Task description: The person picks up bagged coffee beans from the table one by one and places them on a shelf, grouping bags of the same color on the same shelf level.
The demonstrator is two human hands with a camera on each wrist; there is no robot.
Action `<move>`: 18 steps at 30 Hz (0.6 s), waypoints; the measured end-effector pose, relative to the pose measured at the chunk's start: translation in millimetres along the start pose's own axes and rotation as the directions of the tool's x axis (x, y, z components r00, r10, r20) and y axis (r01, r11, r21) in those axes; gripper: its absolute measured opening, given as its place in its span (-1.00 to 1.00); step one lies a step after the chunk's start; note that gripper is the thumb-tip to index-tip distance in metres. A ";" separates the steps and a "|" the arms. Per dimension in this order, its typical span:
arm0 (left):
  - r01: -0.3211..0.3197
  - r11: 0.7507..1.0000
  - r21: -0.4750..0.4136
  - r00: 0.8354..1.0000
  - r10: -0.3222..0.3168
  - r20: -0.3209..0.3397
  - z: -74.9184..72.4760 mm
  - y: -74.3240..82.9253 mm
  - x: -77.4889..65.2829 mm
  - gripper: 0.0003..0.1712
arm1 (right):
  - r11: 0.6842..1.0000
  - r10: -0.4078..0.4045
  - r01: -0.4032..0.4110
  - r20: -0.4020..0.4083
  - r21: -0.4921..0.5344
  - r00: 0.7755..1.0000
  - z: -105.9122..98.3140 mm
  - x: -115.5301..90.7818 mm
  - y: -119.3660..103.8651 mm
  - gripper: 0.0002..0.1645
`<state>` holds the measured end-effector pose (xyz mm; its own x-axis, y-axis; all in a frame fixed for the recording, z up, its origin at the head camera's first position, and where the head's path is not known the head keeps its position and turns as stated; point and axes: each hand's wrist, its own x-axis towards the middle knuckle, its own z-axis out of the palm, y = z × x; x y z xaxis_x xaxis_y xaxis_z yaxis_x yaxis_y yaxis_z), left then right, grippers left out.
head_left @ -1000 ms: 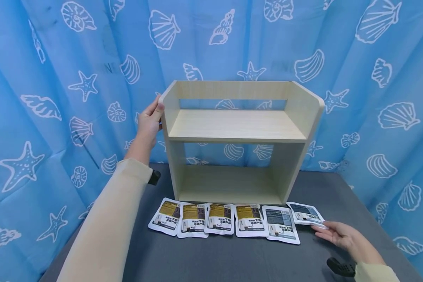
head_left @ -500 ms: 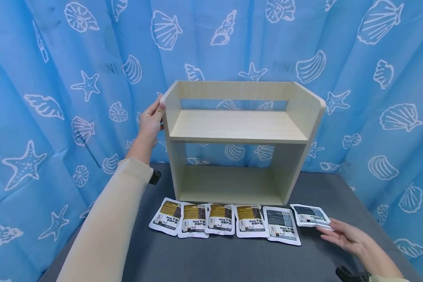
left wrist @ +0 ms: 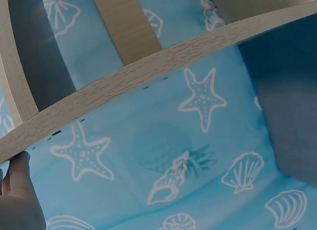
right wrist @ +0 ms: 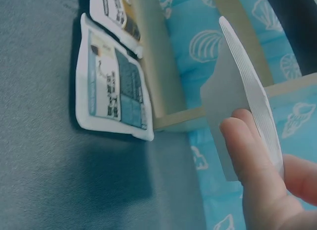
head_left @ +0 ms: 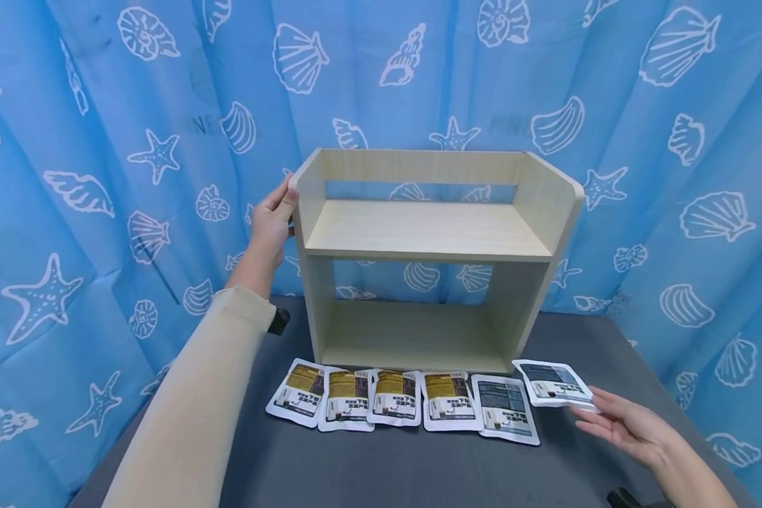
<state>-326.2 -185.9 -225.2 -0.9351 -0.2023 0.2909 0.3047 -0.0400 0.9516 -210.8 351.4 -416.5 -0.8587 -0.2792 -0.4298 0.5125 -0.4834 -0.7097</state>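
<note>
A two-tier wooden shelf (head_left: 425, 229) stands upright in the head view. My left hand (head_left: 271, 219) grips the upper edge of its left side panel; in the left wrist view the fingers of that hand (left wrist: 20, 200) lie against the panel's edge. On the right, my right hand (head_left: 629, 427) pinches the lower right corner of a white pouch with a dark-blue label (head_left: 554, 384). The right wrist view shows this pouch (right wrist: 242, 96) nearly edge-on, raised above the table, fingers and thumb on opposite faces. Left of it lies another blue-labelled pouch (head_left: 504, 408).
Several pouches with yellow-brown labels (head_left: 396, 395) lie in a row along the shelf's front, some overlapping. Dark grey cloth (head_left: 394, 469) covers the table. A blue curtain with white shells (head_left: 648, 162) hangs behind and at both sides.
My right hand has shifted a little to the right, and the pouch in it has tilted. The left hand keeps its place on the shelf. The row of pouches has not moved.
</note>
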 end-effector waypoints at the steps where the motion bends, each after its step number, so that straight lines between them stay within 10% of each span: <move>1: 0.000 1.000 0.002 1.000 0.000 0.000 0.2 0.0 -0.2 -0.36 | 1.000 -0.001 0.001 0.013 0.001 1.000 1.3 -1.3 -0.2 -0.39; 6: -0.004 1.000 0.005 1.000 0.004 0.006 -0.1 -0.8 -1.8 -0.33 | 1.000 0.006 -0.009 0.140 0.019 0.990 7.7 -5.7 -1.4 -0.86; 18: -0.026 1.000 0.002 1.000 0.026 0.011 0.4 0.3 -4.0 -0.35 | 0.999 -0.036 0.039 0.189 -0.015 0.981 34.1 -9.3 -5.6 -0.80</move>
<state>-322.5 -184.6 -226.0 -0.9287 -0.1921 0.3171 0.3289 -0.0325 0.9438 -206.0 328.5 -389.5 -0.8629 -0.4131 -0.2912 0.4784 -0.4815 -0.7344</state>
